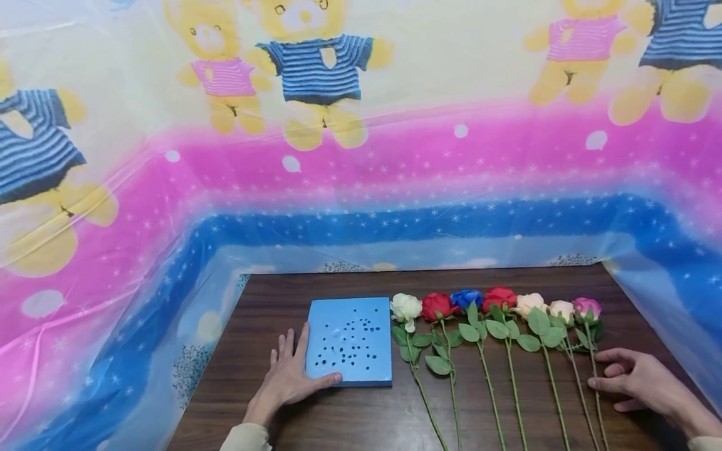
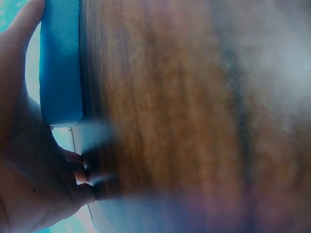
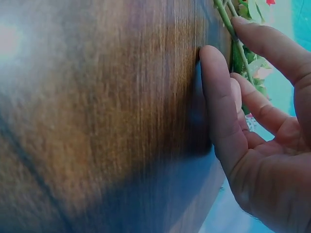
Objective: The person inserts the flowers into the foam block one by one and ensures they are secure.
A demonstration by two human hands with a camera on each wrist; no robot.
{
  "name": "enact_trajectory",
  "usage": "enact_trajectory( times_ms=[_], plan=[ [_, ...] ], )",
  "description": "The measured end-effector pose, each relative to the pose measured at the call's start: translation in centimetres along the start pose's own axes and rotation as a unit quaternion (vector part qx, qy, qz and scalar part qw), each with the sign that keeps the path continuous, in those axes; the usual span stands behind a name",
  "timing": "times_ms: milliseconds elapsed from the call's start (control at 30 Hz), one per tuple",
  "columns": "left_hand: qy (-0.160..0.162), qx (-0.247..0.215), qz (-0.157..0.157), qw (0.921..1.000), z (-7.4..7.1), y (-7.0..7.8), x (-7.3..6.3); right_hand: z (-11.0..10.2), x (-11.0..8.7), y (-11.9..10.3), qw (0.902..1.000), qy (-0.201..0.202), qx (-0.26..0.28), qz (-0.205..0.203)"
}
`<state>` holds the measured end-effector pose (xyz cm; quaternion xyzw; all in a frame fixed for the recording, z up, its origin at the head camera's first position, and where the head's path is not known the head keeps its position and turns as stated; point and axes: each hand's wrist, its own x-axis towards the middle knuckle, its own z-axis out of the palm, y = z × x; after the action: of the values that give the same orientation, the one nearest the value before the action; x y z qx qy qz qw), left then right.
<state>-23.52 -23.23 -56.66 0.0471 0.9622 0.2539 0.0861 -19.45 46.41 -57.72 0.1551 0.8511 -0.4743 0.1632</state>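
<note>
The fingers of the right hand [image 1: 645,383] are bending loosely around the stem [image 1: 600,413] of the pink rose [image 1: 588,308], with a gap showing between thumb and forefinger in the right wrist view; they are not visibly pinching it, and whether a fingertip is touching it, I cannot tell. The fingers of the left hand [image 1: 289,376] are lying extended and spread along the near-left corner of the blue foam block [image 1: 350,341], the thumb resting along its near edge, so they are steadying it rather than gripping it.

The step in hand is seemingly becoming a pick-up of the pink rose; the next move is probably calling for thumb and forefinger to be closing on that stem, with the left fingers keeping the block in place.

Counting, one block is sitting beside the left fingers, its many small holes running too close together for a sure tally. Seven roses are lying on the bench [image 1: 271,307]. Going leftward from the right fingers, they are running: one pink, one small cream rose [image 1: 561,311], one peach rose [image 1: 530,305], one red rose [image 1: 499,297], one blue rose [image 1: 466,298], a second red rose [image 1: 437,306] and, nearest the left fingers, one white rose [image 1: 406,307].
</note>
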Motion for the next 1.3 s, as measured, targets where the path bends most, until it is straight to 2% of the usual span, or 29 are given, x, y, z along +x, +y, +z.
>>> enact_trajectory(
  times_ms=[367,700,1033,1300],
  plan=[
    [0.004,0.0,-0.002,1.0,-0.3,-0.3,0.0,-0.1,0.3,-0.1,0.9986,-0.012,0.046,-0.021],
    [0.006,0.001,-0.002,1.0,-0.2,-0.4,0.1,-0.4,0.0,0.0,0.9973,-0.007,0.064,-0.034],
    [-0.004,0.006,0.0,1.0,-0.2,-0.1,0.3,-1.0,0.2,0.9,0.9979,-0.008,0.06,-0.021],
    [-0.005,0.002,0.003,1.0,0.0,-0.1,0.1,-1.7,-0.1,1.6,0.9964,-0.028,0.078,-0.015]
  ],
)
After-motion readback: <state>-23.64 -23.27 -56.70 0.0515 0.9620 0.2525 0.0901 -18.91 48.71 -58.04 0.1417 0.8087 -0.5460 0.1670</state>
